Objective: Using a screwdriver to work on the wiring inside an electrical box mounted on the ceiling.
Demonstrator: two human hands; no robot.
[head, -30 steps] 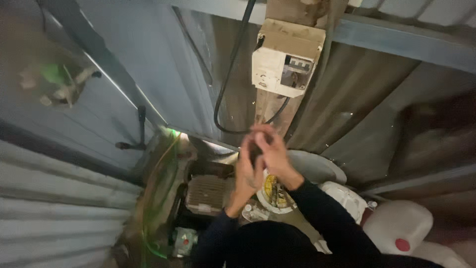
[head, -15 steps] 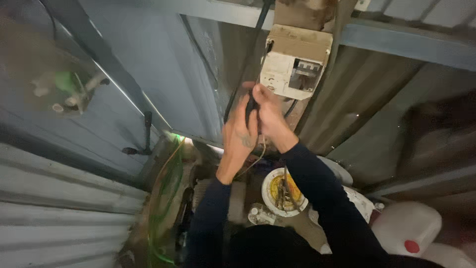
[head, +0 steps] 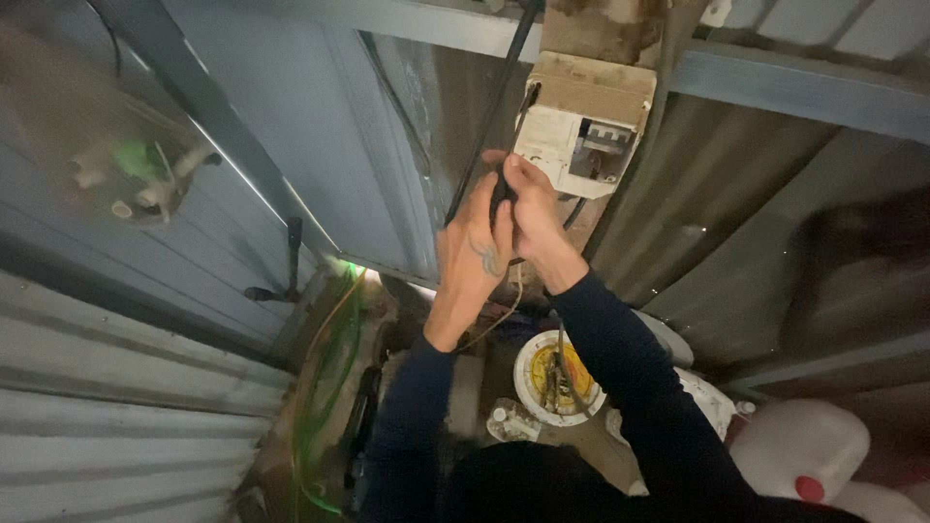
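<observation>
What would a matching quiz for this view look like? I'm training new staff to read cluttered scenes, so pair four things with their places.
Things:
1. white breaker box
2. white jug with red cap
3. green hose
4. round white and yellow tub

Places:
A. lower left, along the corrugated wall
B. bottom right corner
C. just above both hands, on the post
D. below the raised forearms

Pairs: 1-C, 2-B, 3-A, 4-D

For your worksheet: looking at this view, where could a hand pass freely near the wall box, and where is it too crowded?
Free: along the bare corrugated wall right of the breaker box. Also left of the black cable, against the blue panel. Crowded: just below the box, where left hand and right hand grip a dark object, and the cluttered floor around the round tin.
</observation>
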